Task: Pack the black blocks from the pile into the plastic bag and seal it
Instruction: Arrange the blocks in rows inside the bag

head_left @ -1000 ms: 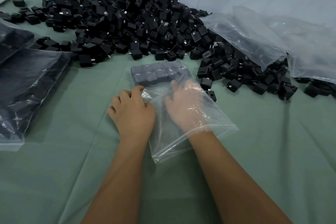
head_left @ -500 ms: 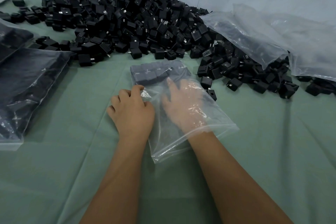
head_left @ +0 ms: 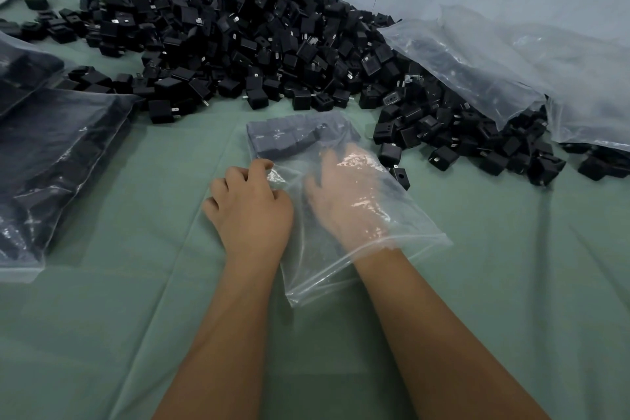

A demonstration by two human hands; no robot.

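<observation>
Black blocks (head_left: 286, 141) fill the far end of the plastic bag (head_left: 419, 235), which lies flat on the green cloth (head_left: 511, 283) just before the pile (head_left: 238, 34). The right hand (head_left: 347, 194) is inside the bag with fingers extended toward the blocks, gripping nothing. The left hand (head_left: 250, 208) pinches the bag's left edge with curled fingers.

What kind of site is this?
Likely a small hand-packing workshop: a big heap of black plug blocks on a green cloth-covered table, filled clear plastic bags stacked left.
</observation>
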